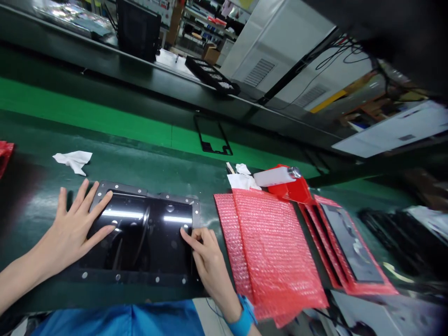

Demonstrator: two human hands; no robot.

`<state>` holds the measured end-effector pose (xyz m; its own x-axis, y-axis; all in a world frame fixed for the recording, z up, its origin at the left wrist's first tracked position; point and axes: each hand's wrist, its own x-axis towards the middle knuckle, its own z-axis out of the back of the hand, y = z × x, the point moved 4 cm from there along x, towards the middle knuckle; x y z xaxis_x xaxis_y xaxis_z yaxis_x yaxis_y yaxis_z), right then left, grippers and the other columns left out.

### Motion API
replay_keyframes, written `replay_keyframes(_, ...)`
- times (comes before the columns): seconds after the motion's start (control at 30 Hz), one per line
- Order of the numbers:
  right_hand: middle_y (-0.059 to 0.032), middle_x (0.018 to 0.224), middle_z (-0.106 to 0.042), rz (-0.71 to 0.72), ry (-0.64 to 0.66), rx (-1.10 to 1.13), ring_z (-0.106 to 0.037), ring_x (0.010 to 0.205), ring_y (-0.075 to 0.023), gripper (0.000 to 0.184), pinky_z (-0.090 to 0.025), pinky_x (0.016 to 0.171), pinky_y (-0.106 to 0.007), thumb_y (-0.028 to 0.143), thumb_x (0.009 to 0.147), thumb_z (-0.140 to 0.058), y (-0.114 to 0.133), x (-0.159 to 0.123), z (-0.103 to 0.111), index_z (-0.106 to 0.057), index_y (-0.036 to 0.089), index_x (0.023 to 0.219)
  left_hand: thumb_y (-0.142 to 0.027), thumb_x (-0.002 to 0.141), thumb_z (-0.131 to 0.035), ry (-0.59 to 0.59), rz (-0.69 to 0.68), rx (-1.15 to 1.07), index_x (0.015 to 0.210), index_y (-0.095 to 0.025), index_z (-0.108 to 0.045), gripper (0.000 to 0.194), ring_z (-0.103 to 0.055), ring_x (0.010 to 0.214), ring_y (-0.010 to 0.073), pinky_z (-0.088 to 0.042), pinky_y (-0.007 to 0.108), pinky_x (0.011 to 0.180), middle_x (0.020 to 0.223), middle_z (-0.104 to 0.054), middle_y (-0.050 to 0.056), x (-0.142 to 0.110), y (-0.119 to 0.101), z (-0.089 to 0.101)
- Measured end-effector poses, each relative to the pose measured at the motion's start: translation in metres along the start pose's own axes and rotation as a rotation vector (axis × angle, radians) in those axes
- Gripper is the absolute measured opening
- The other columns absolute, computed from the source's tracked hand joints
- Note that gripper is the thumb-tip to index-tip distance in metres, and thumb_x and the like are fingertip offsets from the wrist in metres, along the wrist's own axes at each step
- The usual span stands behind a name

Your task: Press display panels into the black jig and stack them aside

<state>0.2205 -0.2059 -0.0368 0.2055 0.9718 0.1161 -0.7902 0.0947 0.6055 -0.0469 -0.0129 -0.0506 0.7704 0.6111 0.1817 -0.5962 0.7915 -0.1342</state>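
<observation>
A glossy black panel in a grey metal frame (140, 233) lies flat on the green bench in front of me. My left hand (75, 224) rests open on its left edge, fingers spread across the frame and glass. My right hand (206, 254) sits at the panel's right edge with the index finger stretched onto the glass and the other fingers curled; nothing shows in them. A blue wrist strap (245, 317) is on my right wrist.
Red bubble-wrap bags (273, 252) lie right of the panel, beside a red tray with a dark panel (353, 247). A white tube (275, 176) and white wipes (241, 179) sit behind them. A crumpled wipe (74, 160) lies far left. A black bezel frame (213, 135) rests on the green belt.
</observation>
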Motion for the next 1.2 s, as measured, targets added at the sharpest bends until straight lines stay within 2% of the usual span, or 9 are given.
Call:
replay_keyframes(0.13,-0.0051,0.103,-0.048,-0.260,0.101,0.210,-0.055,0.087,-0.0184,0.058,-0.055,0.073,-0.032,0.021,0.095,-0.048,-0.015,-0.031,0.009,-0.039,0.034,0.150,-0.051,0.095,-0.044,0.195,-0.091,-0.156,0.158,-0.028,-0.014,0.073,-0.010,0.151,0.0407,-0.018,0.065,0.117,0.166,-0.002,0.007,-0.030,0.012,0.002)
replay_keyframes(0.23,-0.0022,0.102,-0.048,-0.397,0.220,0.298,-0.052,0.078,-0.0159,0.087,-0.053,0.069,-0.030,0.023,0.086,-0.064,-0.030,-0.038,0.009,-0.017,0.034,0.158,-0.056,0.090,-0.049,0.252,-0.161,-0.241,0.157,-0.035,-0.015,0.079,-0.013,0.150,0.0419,-0.019,0.068,0.116,0.166,-0.004,0.002,-0.044,0.024,0.002)
replay_keyframes(0.4,0.0034,0.085,-0.050,-0.475,0.402,0.218,-0.053,0.069,-0.0171,0.115,-0.048,0.064,-0.030,0.022,0.077,-0.074,-0.034,-0.022,0.006,0.008,0.029,0.158,-0.056,0.091,-0.045,0.258,-0.067,-0.319,0.155,-0.041,-0.020,0.071,-0.018,0.149,0.0407,-0.018,0.067,0.117,0.165,-0.009,-0.005,-0.044,0.030,-0.003)
replay_keyframes(0.57,0.0039,0.078,-0.050,-0.526,0.335,0.084,-0.057,0.069,-0.0206,0.109,-0.048,0.067,-0.033,0.028,0.079,-0.074,-0.020,-0.019,0.002,0.001,0.024,0.159,-0.049,0.091,-0.048,0.256,-0.099,-0.236,0.156,-0.038,-0.020,0.072,-0.013,0.149,0.0438,-0.025,0.069,0.113,0.165,0.000,-0.001,-0.046,0.023,-0.008)
replay_keyframes(0.77,0.0012,0.078,-0.049,-0.451,0.066,0.096,-0.056,0.069,-0.0186,0.070,-0.047,0.064,-0.030,0.048,0.096,-0.049,-0.021,-0.033,-0.006,-0.026,0.021,0.156,-0.043,0.100,-0.036,0.178,-0.051,-0.180,0.157,-0.034,-0.016,0.062,-0.009,0.151,0.0381,-0.017,0.066,0.117,0.166,-0.001,0.004,-0.054,0.004,0.002)
replay_keyframes(0.93,0.0023,0.072,-0.053,-0.366,0.126,0.241,-0.052,0.061,-0.0159,0.059,-0.046,0.060,-0.029,0.043,0.099,-0.044,-0.037,-0.003,0.009,-0.036,0.013,0.149,-0.047,0.100,-0.033,0.036,-0.029,-0.096,0.159,-0.026,-0.014,0.065,-0.010,0.151,0.0393,-0.012,0.065,0.118,0.165,-0.012,0.010,-0.061,-0.003,-0.002)
replay_keyframes(1.07,-0.0066,0.098,-0.060,-0.214,-0.068,0.082,-0.059,0.085,-0.0198,0.051,-0.050,0.082,-0.036,0.038,0.099,-0.047,-0.026,0.036,0.025,-0.044,0.015,0.144,-0.054,0.098,-0.034,0.000,-0.016,-0.118,0.159,-0.020,-0.005,0.076,-0.011,0.151,0.0380,-0.010,0.064,0.119,0.163,-0.020,0.014,-0.064,0.000,-0.007)
replay_keyframes(1.13,-0.0093,0.113,-0.060,-0.080,-0.120,0.067,-0.057,0.104,-0.0216,0.043,-0.047,0.094,-0.039,0.032,0.100,-0.043,-0.011,0.055,0.020,-0.048,0.019,0.141,-0.060,0.095,-0.040,0.011,-0.018,-0.131,0.159,-0.018,-0.002,0.085,-0.010,0.151,0.0389,-0.009,0.064,0.118,0.163,-0.020,0.017,-0.065,-0.002,-0.005)
replay_keyframes(1.2,-0.0084,0.127,-0.059,0.067,-0.086,0.093,-0.051,0.119,-0.0212,0.041,-0.042,0.103,-0.041,0.024,0.101,-0.041,0.005,0.072,0.005,-0.047,0.022,0.142,-0.067,0.089,-0.048,0.025,-0.031,-0.140,0.159,-0.017,0.001,0.099,-0.010,0.151,0.0406,-0.010,0.065,0.118,0.162,-0.019,0.020,-0.065,-0.004,-0.001)
